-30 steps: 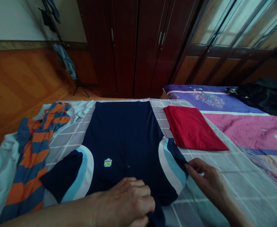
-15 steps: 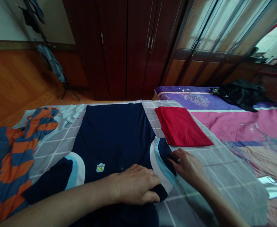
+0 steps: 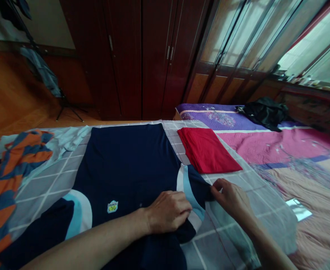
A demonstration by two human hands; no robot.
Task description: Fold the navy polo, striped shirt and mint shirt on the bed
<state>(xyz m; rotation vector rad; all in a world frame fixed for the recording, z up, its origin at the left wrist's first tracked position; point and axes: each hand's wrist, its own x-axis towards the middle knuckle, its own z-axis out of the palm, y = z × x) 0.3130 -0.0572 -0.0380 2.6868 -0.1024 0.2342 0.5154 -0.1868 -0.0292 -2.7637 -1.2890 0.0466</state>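
Note:
A navy shirt (image 3: 125, 161) lies spread on the grey checked cover, its hem toward the wardrobe. White and light-blue bands curve round both sleeves, and a small tennis badge sits on the chest. My left hand (image 3: 169, 212) reaches across the shirt, its fingers curled closed on the cloth beside the right-hand sleeve band. At that sleeve's outer corner, my right hand (image 3: 231, 197) pinches the navy fabric between thumb and fingers and draws it out to the side. The left-hand sleeve (image 3: 41, 228) rests flat, partly behind my left forearm.
A folded red cloth (image 3: 208, 150) lies beyond my right hand. Orange-and-blue striped clothing (image 3: 18, 168) is heaped at left. A phone (image 3: 298, 209) and a black garment (image 3: 263, 112) rest on the neighbouring bed (image 3: 269, 150). A dark wardrobe (image 3: 156, 56) stands behind.
My left hand has gone from lying flatter to curled on the shirt. My right hand now pinches the sleeve edge and has pulled it outward. The view has turned right.

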